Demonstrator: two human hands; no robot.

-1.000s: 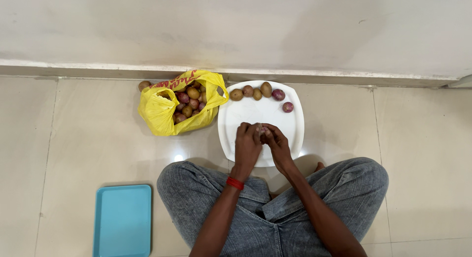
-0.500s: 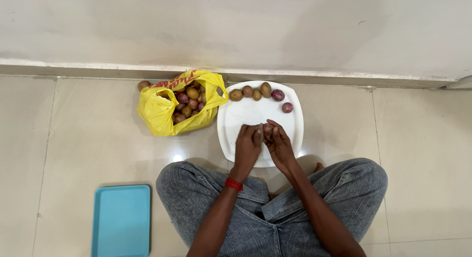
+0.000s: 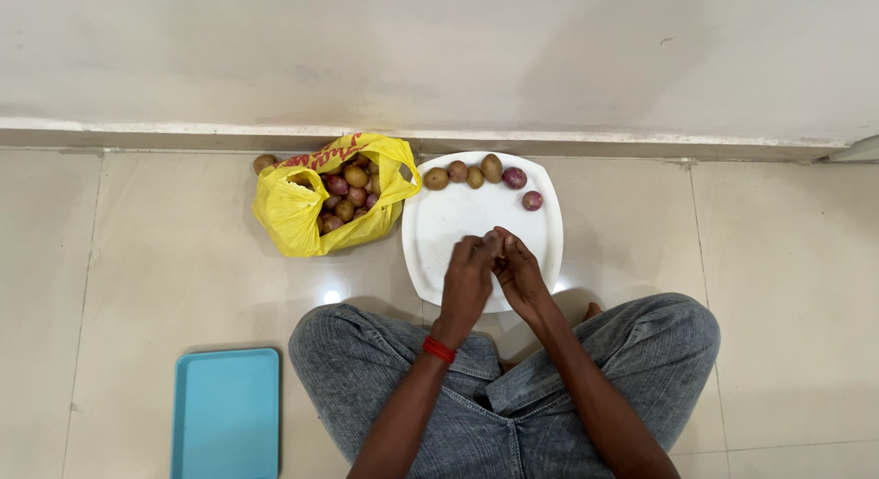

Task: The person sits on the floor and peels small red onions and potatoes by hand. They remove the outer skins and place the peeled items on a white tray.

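Note:
My left hand and my right hand meet fingertip to fingertip over the near half of a white square plate. Together they pinch a small purple round vegetable, which my fingers almost entirely hide. Along the plate's far edge lie several small round vegetables: brown ones in a row, then two purple ones. A red band circles my left wrist.
To the left of the plate, an open yellow plastic bag holds many brown and purple vegetables, and one brown one lies behind it. A light blue tray lies on the tiled floor at lower left. My crossed legs in grey jeans are below the plate, and a wall skirting runs along the far side.
My fingers have closed tighter around the small vegetable, so it shows less than before. My hands shifted slightly over the plate. Nothing else moved.

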